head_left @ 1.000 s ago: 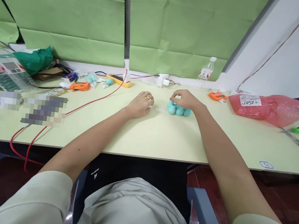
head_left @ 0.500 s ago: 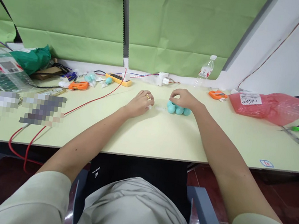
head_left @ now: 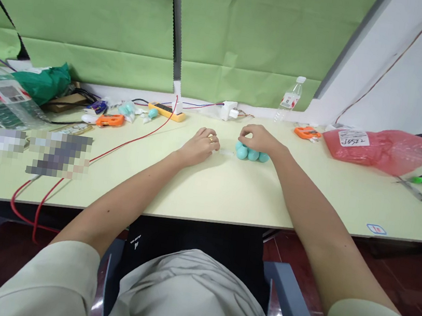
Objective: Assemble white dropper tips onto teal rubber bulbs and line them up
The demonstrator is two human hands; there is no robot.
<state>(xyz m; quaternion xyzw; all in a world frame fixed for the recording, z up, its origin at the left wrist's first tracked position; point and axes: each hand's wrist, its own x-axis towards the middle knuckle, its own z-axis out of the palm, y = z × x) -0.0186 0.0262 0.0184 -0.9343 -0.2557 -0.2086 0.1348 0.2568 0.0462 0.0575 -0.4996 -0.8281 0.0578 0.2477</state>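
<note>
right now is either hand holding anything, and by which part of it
The right hand reaches over the left end of the turquoise balls, but whether it holds one cannot be told. The left hand's hold is likewise unclear.

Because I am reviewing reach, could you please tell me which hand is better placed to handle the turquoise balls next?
Probably the right hand: it is right at the turquoise balls, partly covering them in this view. The left hand is apart from them, off to the left.

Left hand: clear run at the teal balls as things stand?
Probably yes: only a thin pale strip shows between the left hand and teal balls, though the right hand covers part of their top.
</note>
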